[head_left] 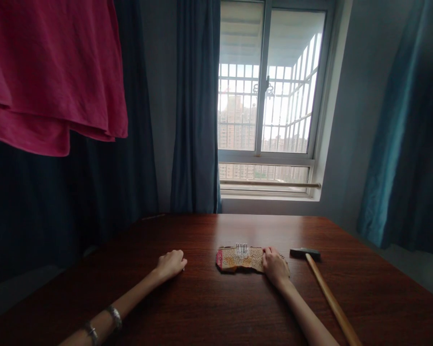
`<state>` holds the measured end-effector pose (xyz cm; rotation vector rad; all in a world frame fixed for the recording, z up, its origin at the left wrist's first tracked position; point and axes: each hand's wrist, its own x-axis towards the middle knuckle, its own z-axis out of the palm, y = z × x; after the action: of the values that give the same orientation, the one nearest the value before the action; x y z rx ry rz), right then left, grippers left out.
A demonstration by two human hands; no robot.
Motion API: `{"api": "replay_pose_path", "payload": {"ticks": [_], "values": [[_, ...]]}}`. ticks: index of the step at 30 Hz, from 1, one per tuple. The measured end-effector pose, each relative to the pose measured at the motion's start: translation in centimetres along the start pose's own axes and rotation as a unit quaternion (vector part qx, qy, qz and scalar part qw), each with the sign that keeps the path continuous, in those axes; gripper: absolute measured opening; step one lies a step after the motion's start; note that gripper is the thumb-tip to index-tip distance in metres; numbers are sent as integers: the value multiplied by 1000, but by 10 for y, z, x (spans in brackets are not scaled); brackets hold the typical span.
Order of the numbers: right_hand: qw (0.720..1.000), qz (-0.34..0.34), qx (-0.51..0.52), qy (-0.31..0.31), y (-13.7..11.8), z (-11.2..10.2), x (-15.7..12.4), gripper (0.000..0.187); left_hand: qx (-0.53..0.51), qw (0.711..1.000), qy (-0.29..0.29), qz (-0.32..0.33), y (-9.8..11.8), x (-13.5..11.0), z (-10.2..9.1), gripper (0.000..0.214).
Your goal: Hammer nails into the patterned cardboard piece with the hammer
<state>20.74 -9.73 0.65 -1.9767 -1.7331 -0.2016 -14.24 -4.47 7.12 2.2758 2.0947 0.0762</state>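
Wood-grain table [202, 307], long wooden-handled hammer [324, 284] at right. Ragged-edged board [250, 262] flat, left of hammer: likely light, stiff, splintery; hold by right end. Right hand [275, 267] lies over that end, grip unclear. Left hand [171, 264] curled closed, contents unclear. Upright nails [241, 248] along board's far side: avoid.

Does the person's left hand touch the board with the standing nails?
Apart: the head view shows brown tabletop between the left hand and the nail-studded board.

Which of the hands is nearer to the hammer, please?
Right. The right hand is on the board, just left of the hammer; the left hand is farther off, beyond the board's left end.
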Motion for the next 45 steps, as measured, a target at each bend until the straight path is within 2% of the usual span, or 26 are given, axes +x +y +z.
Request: {"api": "replay_pose_path", "payload": {"ticks": [13, 23, 29, 32, 35, 38, 42, 45], "values": [[1000, 0, -3, -2, 2, 2, 0, 26, 5, 1000, -1, 15, -19, 26, 27, 26], [1000, 3, -2, -1, 3, 3, 1, 27, 10, 999, -17, 45, -11, 22, 13, 22], [1000, 14, 8, -3, 3, 4, 1, 27, -7, 999, -13, 45, -13, 26, 17, 21], [1000, 15, 20, -6, 4, 5, 2, 27, -40, 997, -7, 70, -12, 30, 18, 22], [999, 32, 37, -12, 5, 5, 3, 27, -121, 984, 3, 132, -1, 32, 13, 25], [997, 47, 58, 12, 4, -1, 4, 28, -209, 954, 42, 210, 21, 28, 7, 27], [990, 2, 118, 78, -4, -12, 3, 29, -274, 921, 80, 267, 60, 18, 9, 27], [973, -34, 217, 75, -15, -15, 0, 26, -293, 907, 90, 289, 91, 12, 20, 22]]}}
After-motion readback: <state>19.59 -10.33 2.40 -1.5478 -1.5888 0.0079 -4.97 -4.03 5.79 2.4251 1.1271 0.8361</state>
